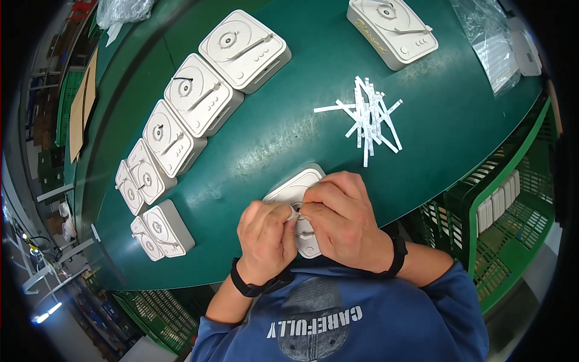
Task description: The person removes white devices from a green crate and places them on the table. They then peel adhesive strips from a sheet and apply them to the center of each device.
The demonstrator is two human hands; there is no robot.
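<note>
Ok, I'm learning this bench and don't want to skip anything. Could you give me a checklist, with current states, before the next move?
1. Near turntable-shaped unit face up: ok.
2. Left hand and right hand both at that unit: ok, fingertips meet over its top.
3. What the fingertips pinch: cannot tell, too small and partly hidden.
4. White strips in a neat stack: not ok, they lie crossed in a loose pile.
5. Strips clear of the far unit: ok, green tabletop shows between.
</note>
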